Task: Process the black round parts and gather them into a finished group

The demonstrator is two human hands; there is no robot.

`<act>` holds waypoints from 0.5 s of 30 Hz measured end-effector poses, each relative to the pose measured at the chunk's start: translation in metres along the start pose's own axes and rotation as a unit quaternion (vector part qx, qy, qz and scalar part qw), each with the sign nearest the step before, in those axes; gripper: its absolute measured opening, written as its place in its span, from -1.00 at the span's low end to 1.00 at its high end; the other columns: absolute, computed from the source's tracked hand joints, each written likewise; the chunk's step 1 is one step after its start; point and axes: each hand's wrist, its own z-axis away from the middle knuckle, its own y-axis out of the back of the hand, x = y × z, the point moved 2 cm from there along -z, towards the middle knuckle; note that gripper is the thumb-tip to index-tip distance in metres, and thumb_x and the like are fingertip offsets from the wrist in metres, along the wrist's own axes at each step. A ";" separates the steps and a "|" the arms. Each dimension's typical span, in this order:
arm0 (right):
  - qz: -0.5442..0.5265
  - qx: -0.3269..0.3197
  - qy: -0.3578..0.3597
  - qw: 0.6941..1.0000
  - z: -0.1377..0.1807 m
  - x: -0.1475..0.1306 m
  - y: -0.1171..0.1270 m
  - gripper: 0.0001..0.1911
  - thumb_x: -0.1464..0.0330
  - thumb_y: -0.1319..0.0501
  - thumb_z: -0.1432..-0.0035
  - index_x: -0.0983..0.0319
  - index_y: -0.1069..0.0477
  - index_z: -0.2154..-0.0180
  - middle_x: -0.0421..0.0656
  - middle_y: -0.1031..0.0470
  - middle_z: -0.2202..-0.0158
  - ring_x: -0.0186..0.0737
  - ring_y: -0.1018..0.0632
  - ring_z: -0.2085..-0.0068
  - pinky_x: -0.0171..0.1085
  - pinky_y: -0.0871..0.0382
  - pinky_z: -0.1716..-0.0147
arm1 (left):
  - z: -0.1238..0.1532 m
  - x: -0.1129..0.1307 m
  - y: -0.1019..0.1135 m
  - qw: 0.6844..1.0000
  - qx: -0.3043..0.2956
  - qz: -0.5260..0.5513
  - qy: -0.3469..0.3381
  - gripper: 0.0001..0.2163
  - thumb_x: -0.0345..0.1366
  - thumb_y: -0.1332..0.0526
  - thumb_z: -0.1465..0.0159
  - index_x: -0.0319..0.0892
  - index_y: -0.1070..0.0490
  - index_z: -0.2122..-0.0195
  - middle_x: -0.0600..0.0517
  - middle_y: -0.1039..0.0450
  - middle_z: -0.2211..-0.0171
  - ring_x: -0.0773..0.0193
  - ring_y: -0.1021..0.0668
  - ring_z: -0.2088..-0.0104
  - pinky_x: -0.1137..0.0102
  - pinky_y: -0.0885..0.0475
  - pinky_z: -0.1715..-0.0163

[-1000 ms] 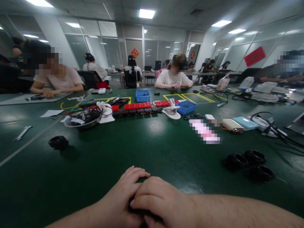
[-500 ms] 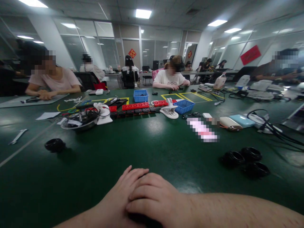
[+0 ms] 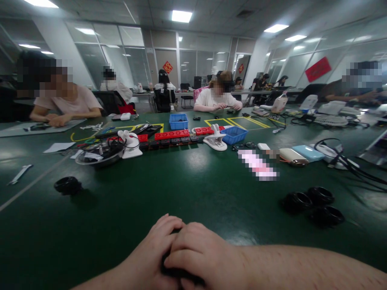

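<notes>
My left hand (image 3: 159, 245) and my right hand (image 3: 201, 247) meet low in the middle of the view, close above the table's near side. Both are closed around a dark, rounded black object (image 3: 186, 274). Only slivers of it show between and below the fingers, so its kind is hidden. My right fingers curl over its top, while my left hand wraps its left side. To the right lie several black ring-shaped bundles (image 3: 325, 216), open in the middle. One more black ring-shaped bundle (image 3: 68, 185) sits alone on the left.
Across the green table (image 3: 136, 189) stand a clear bowl of dark parts (image 3: 101, 155), red power strips (image 3: 172, 134), a white clip stand (image 3: 215, 141) and a blue bin (image 3: 234, 135). A wrench (image 3: 19, 175) lies far left. Several people sit around the room.
My left fingers have drawn in and bent more around the black object. My right hand has shifted slightly, and more of the black object shows between the hands.
</notes>
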 end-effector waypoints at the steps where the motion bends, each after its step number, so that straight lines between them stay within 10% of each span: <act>1: 0.005 -0.015 0.013 1.000 0.000 0.000 -0.001 -0.77 0.37 -0.05 -0.13 0.32 -0.31 0.17 -0.12 -0.42 0.23 -0.30 -0.36 0.15 -0.30 -0.24 0.07 | 0.000 -0.001 0.000 1.000 -0.016 -0.005 -0.007 -0.54 -0.29 -0.28 0.10 -0.03 -0.38 0.09 0.00 -0.34 0.04 -0.03 -0.35 -0.01 -0.03 -0.08 -0.12; 8: 0.040 -0.047 0.040 0.997 -0.001 0.001 -0.006 -0.78 0.34 -0.05 -0.17 0.31 -0.41 0.28 -0.14 -0.44 0.28 -0.24 -0.34 0.20 -0.27 -0.23 0.05 | 0.004 -0.011 -0.004 0.998 -0.042 -0.037 -0.021 -0.39 -0.24 -0.27 0.03 0.03 -0.21 -0.10 0.00 -0.27 -0.11 -0.05 -0.30 -0.09 -0.09 -0.01 -0.13; 15: 0.040 0.054 0.018 0.998 0.001 -0.001 0.000 -0.70 0.25 0.01 -0.21 0.30 -0.35 0.17 -0.14 -0.45 0.23 -0.26 -0.36 0.13 -0.25 -0.21 0.07 | 0.005 -0.003 -0.002 0.998 -0.040 -0.040 -0.017 -0.32 -0.10 -0.33 0.02 -0.06 -0.15 -0.14 -0.07 -0.26 -0.11 -0.07 -0.30 -0.10 -0.10 -0.03 -0.13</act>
